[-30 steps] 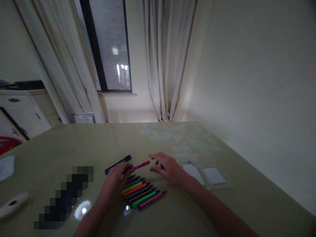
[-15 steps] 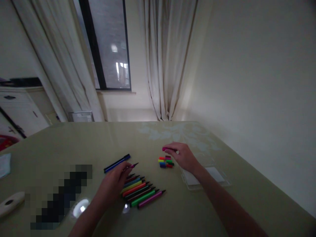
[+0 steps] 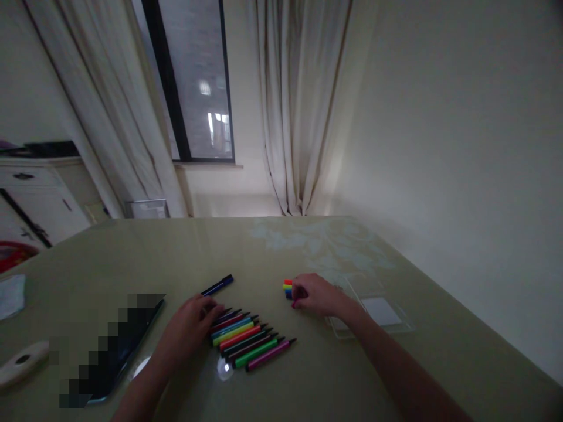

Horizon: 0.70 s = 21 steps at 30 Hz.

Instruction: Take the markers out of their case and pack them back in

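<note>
My left hand (image 3: 192, 323) is at the upper left end of a row of uncapped marker pens (image 3: 246, 338) lying side by side on the table. Its fingers close on the topmost marker pen, whose dark tip shows past them. Low over a small cluster of coloured caps (image 3: 287, 287), my right hand (image 3: 317, 297) pinches a magenta marker cap (image 3: 295, 304). Its fingers hide most of the cluster. Beyond my left hand lies a capped dark blue marker (image 3: 219, 285), partly covered by that hand.
A clear plastic case (image 3: 382, 313) lies open under my right forearm. To the left are a dark, partly pixelated flat device (image 3: 127, 349), a pale oval object (image 3: 24, 363) and a whitish packet (image 3: 12, 296). A wall borders the table's right side.
My left hand has lowered its marker pen to the top of the row. My right hand has come down and towards me with the magenta cap, onto the cap cluster.
</note>
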Available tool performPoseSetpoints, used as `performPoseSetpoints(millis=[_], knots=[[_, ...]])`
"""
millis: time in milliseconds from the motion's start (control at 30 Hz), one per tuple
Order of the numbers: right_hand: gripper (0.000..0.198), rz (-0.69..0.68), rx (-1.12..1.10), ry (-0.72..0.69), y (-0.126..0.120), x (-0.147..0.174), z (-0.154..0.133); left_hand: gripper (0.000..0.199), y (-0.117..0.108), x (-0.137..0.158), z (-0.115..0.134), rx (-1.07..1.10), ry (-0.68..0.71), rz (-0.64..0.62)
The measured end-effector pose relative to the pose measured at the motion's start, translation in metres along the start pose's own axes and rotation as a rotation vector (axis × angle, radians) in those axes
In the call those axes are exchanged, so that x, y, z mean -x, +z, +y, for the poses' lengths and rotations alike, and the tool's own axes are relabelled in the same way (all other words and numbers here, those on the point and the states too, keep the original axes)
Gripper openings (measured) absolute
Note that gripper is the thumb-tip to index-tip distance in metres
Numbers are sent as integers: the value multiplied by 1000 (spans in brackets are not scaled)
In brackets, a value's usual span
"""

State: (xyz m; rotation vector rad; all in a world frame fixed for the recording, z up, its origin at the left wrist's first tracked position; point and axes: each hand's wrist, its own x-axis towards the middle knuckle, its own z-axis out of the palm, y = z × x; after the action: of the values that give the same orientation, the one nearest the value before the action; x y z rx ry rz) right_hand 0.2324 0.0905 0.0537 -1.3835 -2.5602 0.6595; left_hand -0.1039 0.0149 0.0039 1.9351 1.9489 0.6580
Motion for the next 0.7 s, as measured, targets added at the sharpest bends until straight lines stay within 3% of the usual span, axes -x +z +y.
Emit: performPoseSetpoints(millis=[300, 567, 700], knots=[[5, 59, 57, 13, 10, -2, -5, 44, 2, -5, -11, -148, -40, 246], [6, 161, 16, -114, 8, 0, -16, 31, -2, -3, -10, -232, -23, 216], [44, 264, -142, -252, 8, 4, -32, 28, 4, 1, 21, -144, 105, 266]])
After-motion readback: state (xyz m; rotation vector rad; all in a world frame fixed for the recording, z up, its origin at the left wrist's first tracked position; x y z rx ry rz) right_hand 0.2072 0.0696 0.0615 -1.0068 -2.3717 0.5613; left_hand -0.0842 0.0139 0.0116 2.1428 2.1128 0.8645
